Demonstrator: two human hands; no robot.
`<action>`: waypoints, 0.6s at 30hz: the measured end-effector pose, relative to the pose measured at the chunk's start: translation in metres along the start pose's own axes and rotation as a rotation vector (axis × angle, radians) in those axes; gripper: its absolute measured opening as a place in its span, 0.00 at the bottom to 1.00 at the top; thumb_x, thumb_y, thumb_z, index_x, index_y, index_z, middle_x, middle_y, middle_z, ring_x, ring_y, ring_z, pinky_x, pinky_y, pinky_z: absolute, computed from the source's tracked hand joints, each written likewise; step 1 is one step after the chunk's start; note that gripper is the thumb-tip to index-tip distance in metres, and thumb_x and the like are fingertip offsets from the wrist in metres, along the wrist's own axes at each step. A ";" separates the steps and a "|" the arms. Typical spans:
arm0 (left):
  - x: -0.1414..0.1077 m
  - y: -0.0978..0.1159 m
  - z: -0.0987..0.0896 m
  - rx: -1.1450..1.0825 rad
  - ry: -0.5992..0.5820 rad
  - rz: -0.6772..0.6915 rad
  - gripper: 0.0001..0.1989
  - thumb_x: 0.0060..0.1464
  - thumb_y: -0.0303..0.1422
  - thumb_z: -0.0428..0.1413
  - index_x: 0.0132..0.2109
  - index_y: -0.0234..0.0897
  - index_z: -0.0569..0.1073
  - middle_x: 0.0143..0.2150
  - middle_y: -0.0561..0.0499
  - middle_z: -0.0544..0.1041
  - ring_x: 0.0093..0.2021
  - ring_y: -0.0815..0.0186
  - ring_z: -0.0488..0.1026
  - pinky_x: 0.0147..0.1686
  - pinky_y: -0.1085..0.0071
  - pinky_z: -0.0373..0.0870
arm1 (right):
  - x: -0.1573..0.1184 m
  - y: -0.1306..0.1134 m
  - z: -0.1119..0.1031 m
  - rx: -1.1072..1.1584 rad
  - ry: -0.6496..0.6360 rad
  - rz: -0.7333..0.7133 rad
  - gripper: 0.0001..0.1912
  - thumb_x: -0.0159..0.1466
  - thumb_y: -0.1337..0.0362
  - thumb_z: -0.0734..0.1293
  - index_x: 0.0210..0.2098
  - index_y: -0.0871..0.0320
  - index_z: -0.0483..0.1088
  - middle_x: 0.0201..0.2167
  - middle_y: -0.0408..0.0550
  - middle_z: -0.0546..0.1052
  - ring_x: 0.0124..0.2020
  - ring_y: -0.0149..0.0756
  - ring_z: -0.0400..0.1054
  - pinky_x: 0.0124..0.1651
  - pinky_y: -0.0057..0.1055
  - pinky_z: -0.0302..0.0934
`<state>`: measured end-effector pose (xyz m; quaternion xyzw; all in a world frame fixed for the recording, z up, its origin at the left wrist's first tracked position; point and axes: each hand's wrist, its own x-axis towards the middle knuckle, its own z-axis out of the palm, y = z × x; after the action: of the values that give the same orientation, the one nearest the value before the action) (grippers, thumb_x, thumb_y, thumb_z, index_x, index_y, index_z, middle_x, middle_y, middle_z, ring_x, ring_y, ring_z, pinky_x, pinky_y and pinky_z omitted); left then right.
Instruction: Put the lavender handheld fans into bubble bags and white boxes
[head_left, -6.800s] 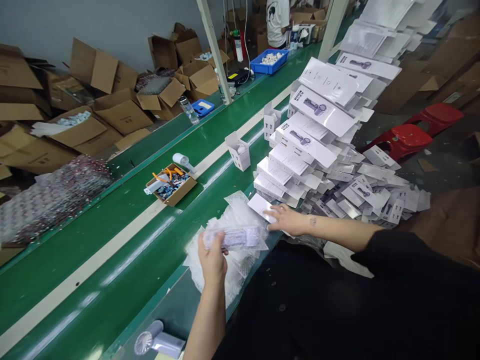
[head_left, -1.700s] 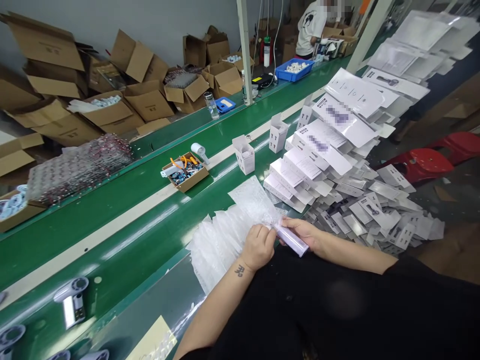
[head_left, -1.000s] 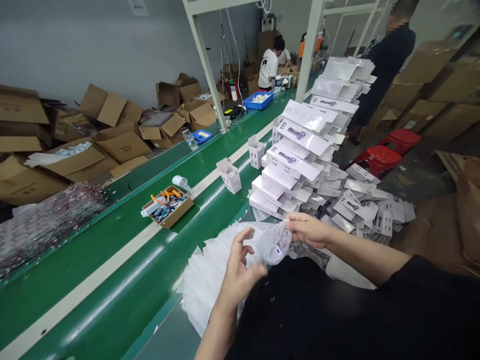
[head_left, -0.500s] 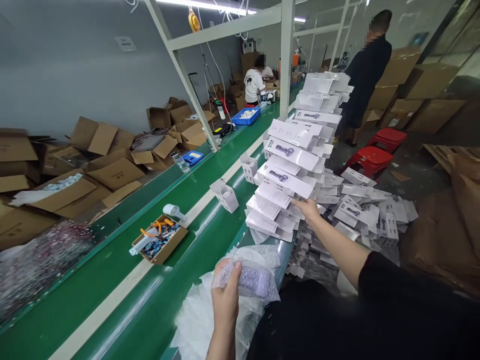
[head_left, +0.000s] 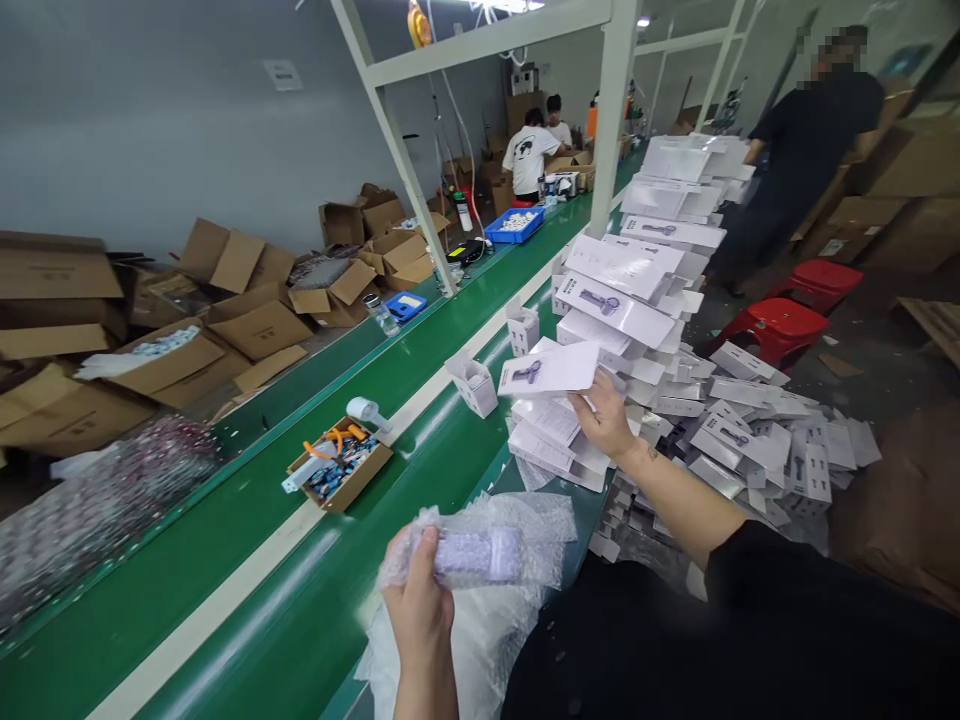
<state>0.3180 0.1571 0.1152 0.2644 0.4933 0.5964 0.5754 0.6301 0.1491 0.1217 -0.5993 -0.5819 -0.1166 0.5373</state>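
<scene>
In my left hand [head_left: 420,590] is a purple item in bubble wrap [head_left: 480,556], its left end gripped between thumb and fingers. Under it, a heap of bubble wrap bags [head_left: 465,650] lies along the belt's edge. My right hand [head_left: 606,415] is closed on the right end of a white printed box [head_left: 546,370], which bears a picture of a handheld fan. That box is tilted over a tall stack of similar flat boxes [head_left: 615,310]. Two opened upright boxes [head_left: 471,385] stand on the green belt to its left.
A small carton of parts [head_left: 346,470] with orange-handled pliers sits on the belt [head_left: 277,570]. More white boxes [head_left: 750,430] are piled at the right, near red stools [head_left: 780,325]. Open cartons line the left wall. Several people are farther off.
My right hand has drawn a box from the stack, up and to the left. My left hand has shifted left with the wrapped item. The view has turned slightly left.
</scene>
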 end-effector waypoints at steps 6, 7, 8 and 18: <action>0.032 0.041 -0.009 -0.287 0.343 0.124 0.09 0.43 0.28 0.60 0.35 0.36 0.72 0.34 0.56 0.74 0.35 0.72 0.71 0.38 0.74 0.71 | 0.009 -0.049 0.109 0.009 -0.306 -0.150 0.08 0.63 0.61 0.63 0.32 0.55 0.72 0.26 0.47 0.73 0.60 0.49 0.55 0.62 0.57 0.38; 0.037 0.044 -0.011 -0.308 0.374 0.141 0.09 0.44 0.28 0.60 0.36 0.36 0.72 0.35 0.56 0.74 0.36 0.72 0.72 0.38 0.74 0.71 | 0.004 -0.050 0.133 0.014 -0.325 -0.156 0.09 0.63 0.61 0.63 0.31 0.55 0.73 0.25 0.47 0.73 0.60 0.49 0.55 0.62 0.58 0.36; 0.041 0.046 -0.013 -0.321 0.408 0.156 0.09 0.45 0.28 0.60 0.37 0.36 0.72 0.36 0.56 0.74 0.37 0.71 0.72 0.39 0.74 0.71 | -0.003 -0.050 0.157 0.017 -0.338 -0.157 0.09 0.63 0.61 0.63 0.30 0.55 0.73 0.25 0.47 0.73 0.60 0.49 0.56 0.62 0.57 0.35; 0.065 0.025 -0.022 -0.307 0.596 0.186 0.09 0.45 0.27 0.59 0.37 0.35 0.72 0.36 0.54 0.74 0.34 0.71 0.72 0.34 0.74 0.72 | -0.041 -0.057 0.251 0.006 -0.604 -0.057 0.15 0.60 0.54 0.65 0.41 0.56 0.73 0.47 0.56 0.70 0.58 0.54 0.53 0.57 0.56 0.46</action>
<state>0.2749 0.2161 0.1126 0.0329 0.5179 0.7646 0.3823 0.4493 0.3065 0.0199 -0.5887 -0.7321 0.0536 0.3384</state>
